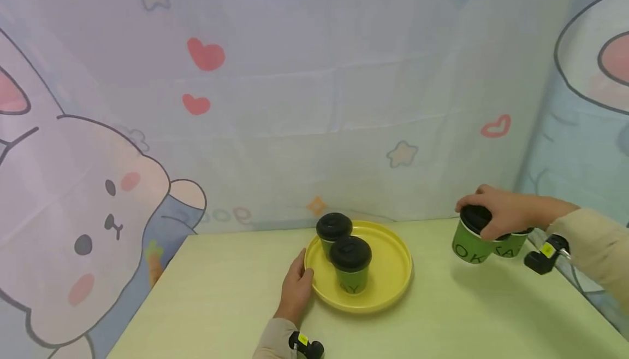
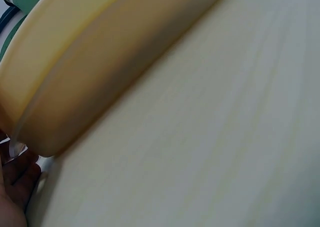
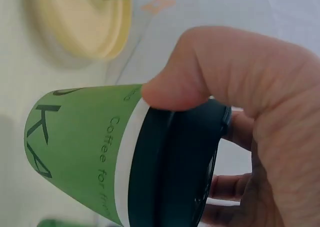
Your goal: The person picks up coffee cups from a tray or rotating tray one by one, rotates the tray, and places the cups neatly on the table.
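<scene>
In the head view, my right hand (image 1: 506,211) grips a green paper coffee cup (image 1: 469,244) by its black lid (image 3: 172,162), thumb on the near side and fingers over the far side. The cup hangs slightly tilted above the table. A second green cup (image 1: 511,245) is partly hidden behind it and my hand. On a round yellow tray (image 1: 388,271) stand two lidded green cups, the front one (image 1: 352,281) overlapping the rear one (image 1: 334,228). My left hand (image 1: 296,288) holds the tray's left rim; its fingers show only partly in the left wrist view.
The pale yellow table (image 1: 221,293) carries the tray and cups. A cloth backdrop (image 1: 304,102) with hearts, stars and a rabbit hangs behind the table and along its right side. Dark wrist cameras (image 1: 546,254) are strapped at both sleeves.
</scene>
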A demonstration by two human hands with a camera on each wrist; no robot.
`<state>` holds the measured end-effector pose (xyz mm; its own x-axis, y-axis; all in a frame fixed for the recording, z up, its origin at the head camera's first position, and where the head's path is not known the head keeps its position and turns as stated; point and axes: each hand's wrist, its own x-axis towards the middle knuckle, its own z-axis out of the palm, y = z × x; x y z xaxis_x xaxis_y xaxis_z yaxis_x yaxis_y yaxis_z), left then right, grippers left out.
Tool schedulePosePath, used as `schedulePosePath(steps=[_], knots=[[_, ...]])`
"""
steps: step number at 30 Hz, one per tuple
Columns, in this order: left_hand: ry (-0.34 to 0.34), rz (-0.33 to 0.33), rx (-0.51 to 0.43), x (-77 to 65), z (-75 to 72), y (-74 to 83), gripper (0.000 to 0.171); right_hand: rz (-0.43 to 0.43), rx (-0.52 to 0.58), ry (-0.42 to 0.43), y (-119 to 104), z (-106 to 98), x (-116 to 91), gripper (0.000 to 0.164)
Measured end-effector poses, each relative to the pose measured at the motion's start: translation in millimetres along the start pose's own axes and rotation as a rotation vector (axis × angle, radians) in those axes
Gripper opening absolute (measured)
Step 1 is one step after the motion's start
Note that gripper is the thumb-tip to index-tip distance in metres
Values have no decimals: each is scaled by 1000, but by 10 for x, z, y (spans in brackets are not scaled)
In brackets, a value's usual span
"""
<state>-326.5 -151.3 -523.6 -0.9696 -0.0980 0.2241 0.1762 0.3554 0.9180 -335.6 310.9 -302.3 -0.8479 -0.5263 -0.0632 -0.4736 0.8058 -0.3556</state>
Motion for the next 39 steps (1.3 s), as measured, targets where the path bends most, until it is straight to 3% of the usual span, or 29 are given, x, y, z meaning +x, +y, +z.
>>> schedulePosePath(steps=[5,12,18,25,39], knots=[[-5,20,16,2,-25,22,56,43,56,-39,318,108,-363,68],[-4,9,-2,-4,-44,10,55,104,64,-153,542,281,-597,74],[18,-1,-1,7,-60,38,57,114,-34,-179,614,379,-626,80],[12,-1,-17,24,-45,66,56,159,-71,-151,696,431,-653,83],[14,-13,-33,-5,-8,61,57,83,-156,-118,669,453,-670,89]])
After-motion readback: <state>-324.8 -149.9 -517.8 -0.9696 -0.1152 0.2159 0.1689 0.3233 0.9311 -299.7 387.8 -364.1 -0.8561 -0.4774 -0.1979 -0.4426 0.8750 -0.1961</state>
